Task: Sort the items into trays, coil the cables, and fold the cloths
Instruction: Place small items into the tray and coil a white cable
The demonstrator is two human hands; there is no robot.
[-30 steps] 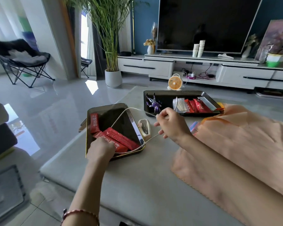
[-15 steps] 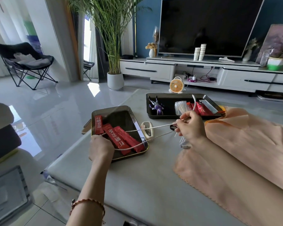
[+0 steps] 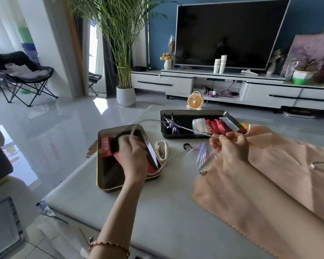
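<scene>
R hand (image 3: 230,146) pinches the cable (image 3: 191,129) by the far tray (image 3: 176,136); L hand (image 3: 132,157) is curled round it (blurry) over the near tray (image 3: 98,165). Stretched btwn them, prob. to measure off a loop for coiling.

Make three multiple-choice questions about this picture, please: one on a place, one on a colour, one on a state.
1. Where is the purple toy? A. in the far tray B. in the near tray C. on the floor
2. What colour is the cloth? A. blue B. peach C. white
3. What does the right hand do? A. lies flat B. pinches the white cable C. holds a cup
Key: 1 A, it lies at that tray's left end; 2 B, the spread cloth is peach; 3 B, it pinches the cable leading to the left hand.
</scene>
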